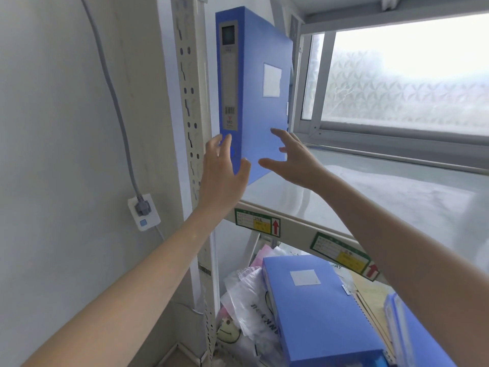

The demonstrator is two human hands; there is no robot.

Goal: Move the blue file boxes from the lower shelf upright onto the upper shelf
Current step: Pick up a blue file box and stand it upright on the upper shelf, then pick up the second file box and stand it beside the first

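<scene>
One blue file box stands upright at the left end of the upper shelf, its spine with a label facing me. My left hand is open with fingers spread, just in front of the box's lower spine. My right hand is open beside the box's lower right face, fingers apart, and I cannot tell whether the fingertips touch it. On the lower shelf a second blue file box lies flat. A third blue file box leans at the right edge, partly hidden by my right arm.
A perforated shelf post rises just left of the upright box. A frosted window is behind the upper shelf. Plastic bags and papers crowd the lower shelf. A wall socket with a grey cable is on the left wall.
</scene>
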